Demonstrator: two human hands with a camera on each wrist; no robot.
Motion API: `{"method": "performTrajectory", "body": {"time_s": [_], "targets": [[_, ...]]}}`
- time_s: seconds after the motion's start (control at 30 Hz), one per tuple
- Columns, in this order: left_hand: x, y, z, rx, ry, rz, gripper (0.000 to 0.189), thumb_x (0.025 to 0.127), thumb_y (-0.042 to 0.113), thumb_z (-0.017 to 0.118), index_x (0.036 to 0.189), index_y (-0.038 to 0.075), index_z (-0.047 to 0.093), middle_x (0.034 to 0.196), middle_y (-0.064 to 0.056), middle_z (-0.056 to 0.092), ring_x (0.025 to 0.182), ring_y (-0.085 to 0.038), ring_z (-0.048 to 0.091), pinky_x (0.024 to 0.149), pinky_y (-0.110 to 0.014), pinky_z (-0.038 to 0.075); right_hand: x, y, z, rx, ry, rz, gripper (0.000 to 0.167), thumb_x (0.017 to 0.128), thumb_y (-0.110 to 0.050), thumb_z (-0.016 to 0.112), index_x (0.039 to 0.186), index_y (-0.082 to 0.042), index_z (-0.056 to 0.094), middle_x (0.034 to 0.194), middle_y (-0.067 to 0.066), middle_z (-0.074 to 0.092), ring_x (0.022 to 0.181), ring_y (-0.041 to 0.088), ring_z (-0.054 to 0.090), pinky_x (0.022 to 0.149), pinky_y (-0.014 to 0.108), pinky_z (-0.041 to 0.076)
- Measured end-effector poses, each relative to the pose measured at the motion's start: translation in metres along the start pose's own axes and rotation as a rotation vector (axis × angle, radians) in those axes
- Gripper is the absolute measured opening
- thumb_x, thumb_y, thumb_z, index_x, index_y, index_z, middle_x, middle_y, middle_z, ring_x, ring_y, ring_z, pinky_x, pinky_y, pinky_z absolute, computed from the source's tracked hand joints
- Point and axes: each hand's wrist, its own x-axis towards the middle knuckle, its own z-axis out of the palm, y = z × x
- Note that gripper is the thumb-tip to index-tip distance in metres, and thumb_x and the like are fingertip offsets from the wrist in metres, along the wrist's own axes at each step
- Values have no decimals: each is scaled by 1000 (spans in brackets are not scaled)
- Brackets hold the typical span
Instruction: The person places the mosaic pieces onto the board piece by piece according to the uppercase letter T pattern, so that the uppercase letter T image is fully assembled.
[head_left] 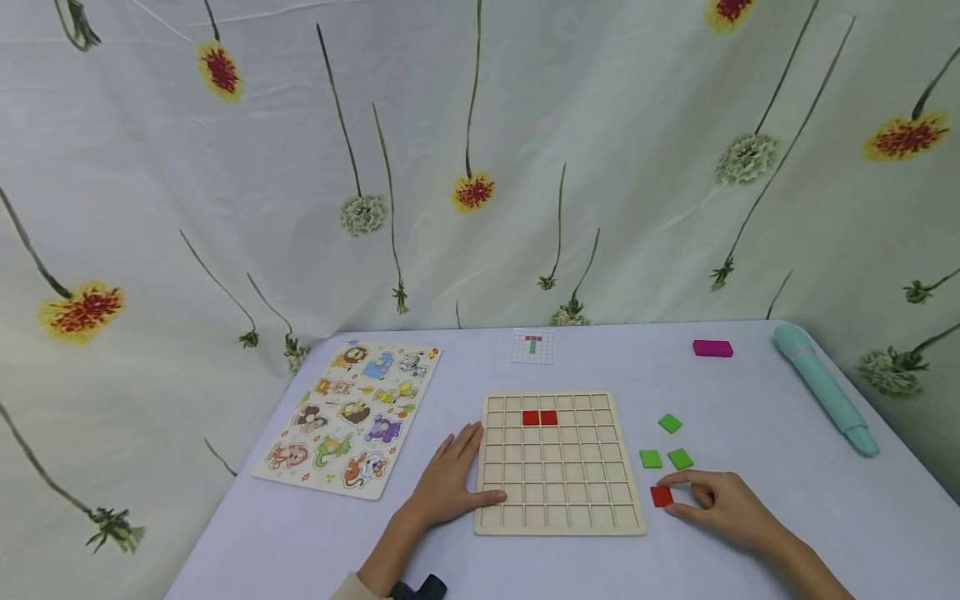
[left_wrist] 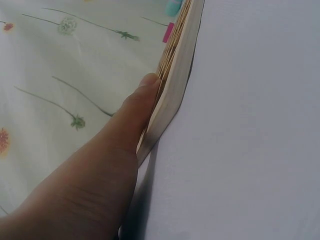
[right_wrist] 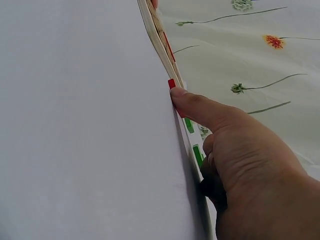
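Observation:
My left hand [head_left: 447, 481] rests at the left edge of a wooden grid board [head_left: 558, 534], fingers straight, thumb lying over the lower left rim. In the left wrist view the thumb [left_wrist: 135, 107] presses on the board's edge. Two red square tiles [head_left: 540, 417] sit side by side in a cell row near the board's top. Right of the board my right hand [head_left: 723, 504] pinches a single red square tile [head_left: 662, 497] between thumb and forefinger. Three green square tiles [head_left: 651, 459] lie on the cloth just beyond that hand.
An animal picture puzzle board [head_left: 347, 417] lies at the left. Behind the grid board is a small pattern card [head_left: 532, 346] with a red and green T shape. A magenta block [head_left: 712, 348] and a teal cylindrical case [head_left: 825, 387] lie at the back right. A flowered curtain [head_left: 480, 250] hangs behind.

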Motion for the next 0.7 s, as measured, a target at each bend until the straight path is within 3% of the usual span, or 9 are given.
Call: {"method": "performTrajectory", "body": {"time_s": [0.33, 0.7], "targets": [[0, -1, 0, 2, -5, -12, 112, 69, 80, 49, 147, 5, 20, 151, -6, 21, 139, -17, 15, 113, -37, 9, 6, -3, 0, 1, 123, -17, 28, 73, -23, 79, 99, -19, 70, 52, -20, 22, 47, -5, 21, 40, 15, 23], [1, 0, 0, 2, -1, -8, 111, 69, 80, 49, 147, 5, 20, 151, -6, 21, 139, -16, 14, 113, -37, 9, 33, -11, 20, 21, 183, -98, 27, 74, -21, 78, 101, -21, 70, 51, -19, 24, 48, -6, 20, 40, 15, 23]]}}
